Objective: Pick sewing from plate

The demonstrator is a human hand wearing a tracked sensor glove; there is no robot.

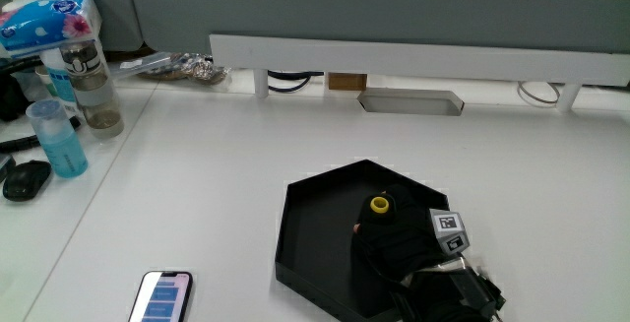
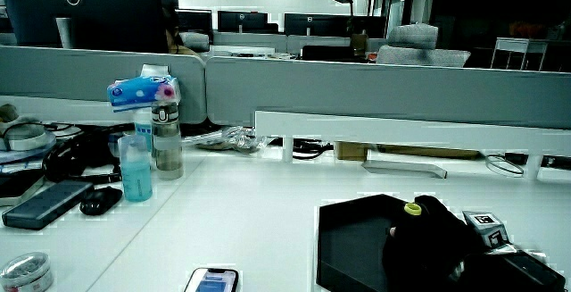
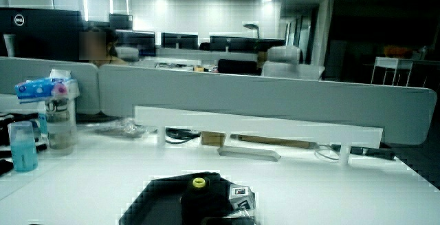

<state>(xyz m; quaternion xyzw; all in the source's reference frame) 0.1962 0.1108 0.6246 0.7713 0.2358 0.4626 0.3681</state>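
The black-gloved hand (image 1: pixel 394 238) was inside the black hexagonal plastic plate (image 1: pixel 305 243), the small yellow sewing spool (image 1: pixel 380 204) at its fingertips; whether gripped, I couldn't tell.

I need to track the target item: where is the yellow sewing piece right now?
The yellow sewing piece sits in the black plate, at the fingertips of the hand that is over the plate; both side views show it there.

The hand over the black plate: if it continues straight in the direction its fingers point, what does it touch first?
Probably the small yellow item, at the fingertips of the hand in the plate; contact is unclear.
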